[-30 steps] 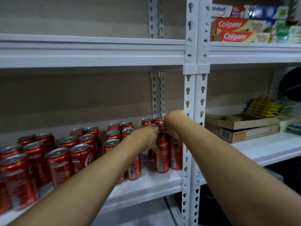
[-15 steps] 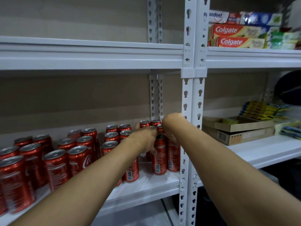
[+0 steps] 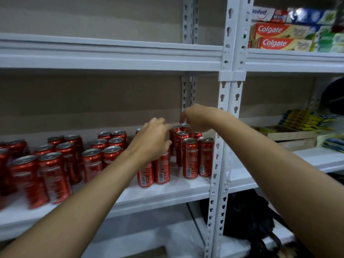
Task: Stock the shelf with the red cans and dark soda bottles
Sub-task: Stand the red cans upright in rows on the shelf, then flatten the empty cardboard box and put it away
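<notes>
**Red cans on middle shelf, both hands over right-hand cluster**

Containers first. Open cardboard tray (image 3: 292,135) on neighbouring shelf bay to the right, holding yellow-and-blue packets (image 3: 307,121) stacked at its far right; contents below them not resolved. Toothpaste boxes (image 3: 279,37) stacked on upper right shelf, red cartons under a white-and-blue one, green cartons further right.

Task items. Red cans (image 3: 55,170) standing upright in rows on white middle shelf (image 3: 167,192), spread from far left edge to the upright post (image 3: 221,146). Tall slim cans (image 3: 197,157) grouped nearest the post, two at the front, more behind. Another pair of slim cans (image 3: 154,171) just left of that group, nearer the shelf edge. No dark soda bottles found in view.

Hands. Left hand (image 3: 152,140) above the front pair, fingers loosely extended forward and slightly spread, holding nothing visible; contact with can tops hidden by the hand itself. Right hand (image 3: 195,118) raised over the rear slim cans, fingers curled downward, thumb and forefinger close together; grip on any can cannot be told, image blurred there.

Surface and room. White slotted metal shelving, beige wall behind. Shelf above the cans bare along its visible front. Dark bag (image 3: 247,220) below right, under the middle shelf.
</notes>
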